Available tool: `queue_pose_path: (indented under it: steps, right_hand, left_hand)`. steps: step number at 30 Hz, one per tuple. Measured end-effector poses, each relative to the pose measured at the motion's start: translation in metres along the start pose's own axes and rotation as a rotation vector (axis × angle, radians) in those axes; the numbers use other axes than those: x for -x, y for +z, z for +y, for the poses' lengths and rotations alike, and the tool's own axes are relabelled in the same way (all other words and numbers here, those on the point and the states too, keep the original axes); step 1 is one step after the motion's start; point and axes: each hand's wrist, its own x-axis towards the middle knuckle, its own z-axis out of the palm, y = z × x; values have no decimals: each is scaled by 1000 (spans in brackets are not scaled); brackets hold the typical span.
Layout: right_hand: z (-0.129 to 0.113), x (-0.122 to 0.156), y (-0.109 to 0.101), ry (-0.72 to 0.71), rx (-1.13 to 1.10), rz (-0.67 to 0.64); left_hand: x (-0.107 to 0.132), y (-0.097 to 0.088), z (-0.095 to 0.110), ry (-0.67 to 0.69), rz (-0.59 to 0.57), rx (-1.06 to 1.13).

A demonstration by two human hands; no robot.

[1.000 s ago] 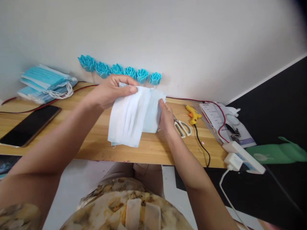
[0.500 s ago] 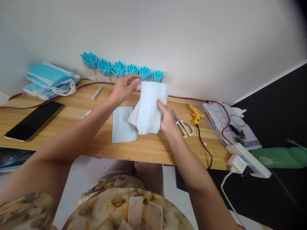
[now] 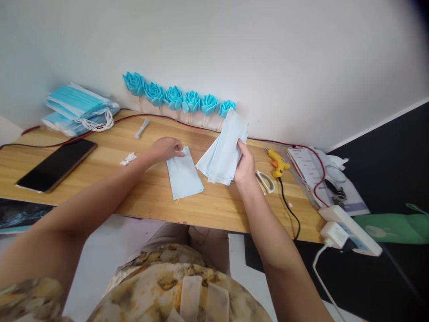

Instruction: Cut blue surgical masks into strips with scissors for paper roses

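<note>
The right hand [image 3: 246, 162] holds some pale blue sheets [image 3: 228, 150] above the table [image 3: 144, 192], the left hand [image 3: 166, 149] touches the top of another sheet [image 3: 185, 176] lying there, pinching or not I cannot tell, and blue flowers [image 3: 174, 97] line up behind.

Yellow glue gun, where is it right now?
In the head view, the yellow glue gun lies on the right part of the wooden table, between the scissors on its left and the papers on its right.

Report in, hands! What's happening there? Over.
Right hand holding pale-blue sheets. Left hand at far edge of another piece on the table. Scissors partly hidden by right hand.
</note>
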Motion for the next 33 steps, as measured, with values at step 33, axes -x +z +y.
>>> queue_pose_path:
  steps: [33]
  right_hand:
    - [17, 23, 7, 13, 187, -270]
  left_hand:
    - [-6, -55, 116, 407, 366, 456]
